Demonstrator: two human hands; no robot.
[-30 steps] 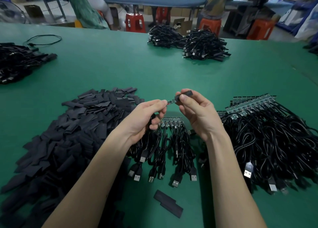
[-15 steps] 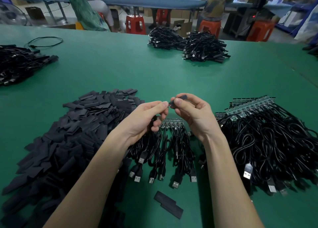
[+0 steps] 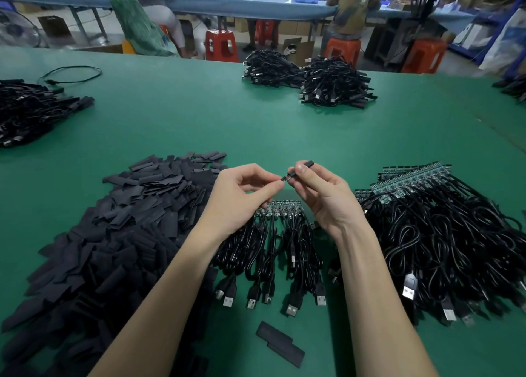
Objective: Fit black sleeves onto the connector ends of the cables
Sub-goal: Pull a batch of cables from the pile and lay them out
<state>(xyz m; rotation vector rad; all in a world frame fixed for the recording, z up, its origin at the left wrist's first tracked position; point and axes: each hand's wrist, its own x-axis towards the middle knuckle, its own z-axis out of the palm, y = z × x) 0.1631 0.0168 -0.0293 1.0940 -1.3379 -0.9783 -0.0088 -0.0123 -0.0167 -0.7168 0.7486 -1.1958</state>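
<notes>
Right hand (image 3: 327, 197) pinches the light, floppy sleeve (image 3: 303, 166); left hand (image 3: 242, 197) pinches the stiff connector end (image 3: 284, 178); hold both near their tips.

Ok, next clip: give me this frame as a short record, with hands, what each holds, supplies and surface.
left hand: pinches the connector end of a cable
right hand: pinches a black sleeve, partly over that end
sleeve pile: on the left side
loose sleeves: two, near edge
bare cables: heap on the right
cables under hands: small row
surface: green table
</notes>
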